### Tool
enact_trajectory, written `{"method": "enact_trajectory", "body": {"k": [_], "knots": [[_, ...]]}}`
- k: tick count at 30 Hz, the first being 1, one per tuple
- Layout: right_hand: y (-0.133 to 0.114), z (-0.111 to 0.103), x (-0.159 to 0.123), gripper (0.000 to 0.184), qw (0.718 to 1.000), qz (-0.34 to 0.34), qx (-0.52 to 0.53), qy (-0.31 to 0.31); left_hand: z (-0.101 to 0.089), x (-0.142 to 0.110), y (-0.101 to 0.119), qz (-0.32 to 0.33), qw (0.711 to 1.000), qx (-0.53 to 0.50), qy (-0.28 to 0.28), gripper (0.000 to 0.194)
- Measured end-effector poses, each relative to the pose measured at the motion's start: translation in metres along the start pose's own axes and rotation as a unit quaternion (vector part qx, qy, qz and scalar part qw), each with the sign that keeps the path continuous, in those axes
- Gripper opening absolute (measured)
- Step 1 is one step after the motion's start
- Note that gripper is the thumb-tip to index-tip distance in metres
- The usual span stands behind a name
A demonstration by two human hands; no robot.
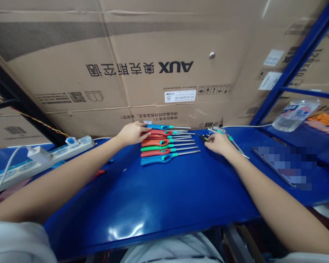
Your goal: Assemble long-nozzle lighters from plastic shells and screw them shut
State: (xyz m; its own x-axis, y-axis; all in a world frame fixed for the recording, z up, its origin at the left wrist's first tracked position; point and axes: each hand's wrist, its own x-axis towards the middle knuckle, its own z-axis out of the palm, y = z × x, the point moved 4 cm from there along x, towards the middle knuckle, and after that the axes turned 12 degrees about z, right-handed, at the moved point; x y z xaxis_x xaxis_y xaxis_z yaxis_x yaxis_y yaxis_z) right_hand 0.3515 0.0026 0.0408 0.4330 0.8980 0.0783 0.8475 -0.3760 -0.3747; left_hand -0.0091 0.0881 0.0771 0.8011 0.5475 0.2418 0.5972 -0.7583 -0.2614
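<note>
Several long lighters with coloured handles lie in a row on the blue table (159, 197), metal tubes pointing right. The nearest is a blue lighter (156, 159), behind it red, green and orange-red ones, and a blue one (160, 127) at the back. My left hand (132, 133) rests at the handle end of the back lighters, fingers curled against them. My right hand (218, 143) lies to the right of the tube tips, fingers closed on a small dark and yellow part (204, 138). More metal-tubed pieces (222, 130) lie just behind that hand.
A large cardboard box (142, 69) walls off the back of the table. A white power strip (41, 157) lies at the left with a plug in it. A blue shelf frame (287, 69) stands at the right, holding a plastic bag (294, 114). A small red piece (98, 174) lies at mid-left.
</note>
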Motion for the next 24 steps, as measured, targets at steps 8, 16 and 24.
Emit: {"method": "enact_trajectory", "body": {"k": [8, 16, 24], "knots": [[-0.012, 0.008, -0.009, 0.007, 0.999, -0.027, 0.026, -0.021, -0.003, 0.0, 0.001, 0.018, 1.0, 0.015, 0.002, 0.041], [-0.005, 0.0, -0.003, 0.005, 0.999, -0.003, 0.03, -0.019, -0.007, 0.0, 0.001, 0.044, 0.999, 0.023, 0.002, 0.04], [-0.003, 0.018, 0.0, 0.006, 0.998, -0.036, 0.039, -0.029, -0.012, -0.006, 0.004, 0.041, 0.999, 0.017, 0.011, 0.044]]}}
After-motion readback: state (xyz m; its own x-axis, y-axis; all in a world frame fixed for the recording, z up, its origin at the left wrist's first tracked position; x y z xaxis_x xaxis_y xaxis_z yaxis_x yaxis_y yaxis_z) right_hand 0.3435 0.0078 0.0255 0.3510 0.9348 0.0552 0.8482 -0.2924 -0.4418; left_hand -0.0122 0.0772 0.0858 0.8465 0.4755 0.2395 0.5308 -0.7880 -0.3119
